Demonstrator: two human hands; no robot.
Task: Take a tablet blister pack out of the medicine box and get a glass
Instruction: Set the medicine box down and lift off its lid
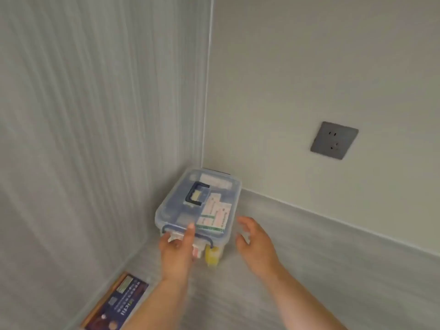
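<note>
A person's two bare forearms reach forward from the bottom of the view toward a medicine box that sits in the far corner of a pale grey desk, where two light walls meet.

The left hand rests against the near end of the box. Its thumb lies up over the front edge of the lid, just at the dark blue latch, and its fingers curl under that edge, narrowly parted and touching the box front. Whether they actually grip the latch cannot be told, as the picture is blurred there.

The right hand hovers just beside the box's right near corner. Its fingers are spread wide and loosely curved, holding nothing and not clearly touching the box.

The box is clear plastic with a translucent bluish lid, which is on. A dark blue folding handle lies flat on top of the lid. Through the lid show flat white packets with pink and green print, lying toward the right side. Through the front wall shows a small yellow container standing at the bottom, with pale pinkish items beside it, partly hidden by the left hand. No single blister pack can be made out.

A dark grey wall socket sits on the right wall, well apart from the box. A flat dark blue printed card lies on the desk along the left wall, near the left forearm.
</note>
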